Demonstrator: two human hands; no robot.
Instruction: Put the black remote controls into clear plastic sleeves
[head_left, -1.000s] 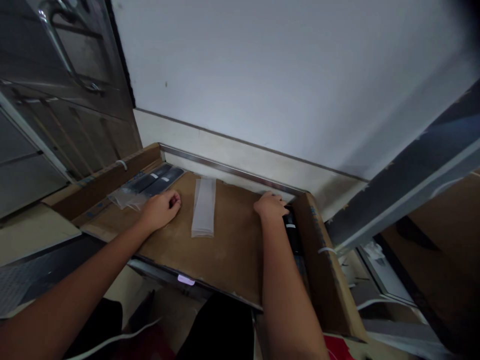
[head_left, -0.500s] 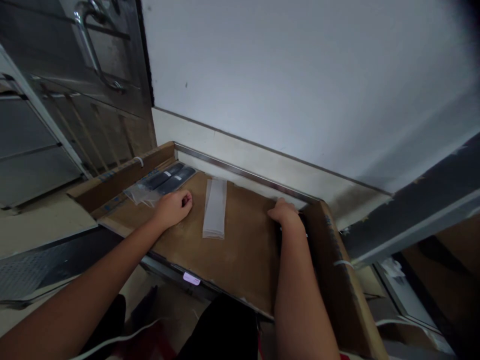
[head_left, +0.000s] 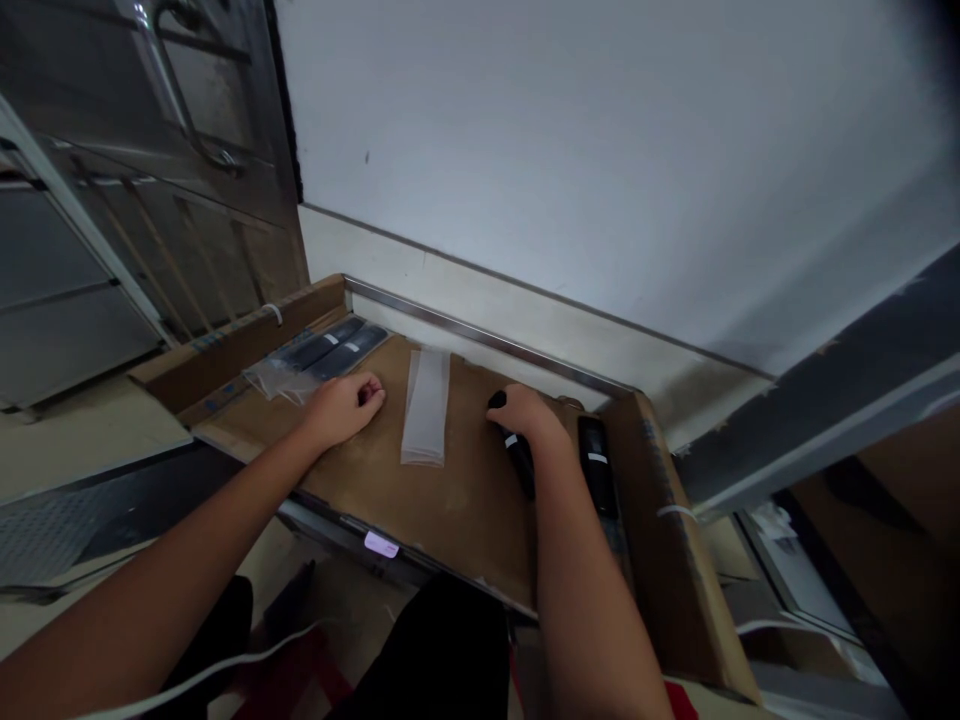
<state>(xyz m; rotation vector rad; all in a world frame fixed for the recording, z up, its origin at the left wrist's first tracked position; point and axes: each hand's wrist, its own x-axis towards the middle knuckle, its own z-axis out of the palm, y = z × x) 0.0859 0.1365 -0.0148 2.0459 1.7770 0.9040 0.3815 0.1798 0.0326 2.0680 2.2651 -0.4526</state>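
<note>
My right hand (head_left: 526,412) is closed around one end of a long black object (head_left: 519,460) with a white label, shaped like a remote control. The hand and wrist hide part of it. A similar black labelled piece (head_left: 596,465) lies to the right, along the cardboard side wall. Loosely curled, my left hand (head_left: 345,408) rests on the cardboard with nothing visible in it. Between my hands lies a small stack of clear plastic sleeves (head_left: 426,410). Just beyond my left hand, two dark labelled pieces (head_left: 349,352) sit in clear plastic bags (head_left: 281,380).
A cardboard-lined work surface (head_left: 465,520) has raised cardboard walls at left and right (head_left: 675,540). A white wall (head_left: 525,150) rises behind it. A metal door with a handle (head_left: 180,100) stands at upper left. A white cable (head_left: 247,660) hangs below.
My right hand has moved left from the right-hand side wall, bringing a black remote-shaped object with it. Another such piece is now uncovered there. My left hand has stayed nearly still.
</note>
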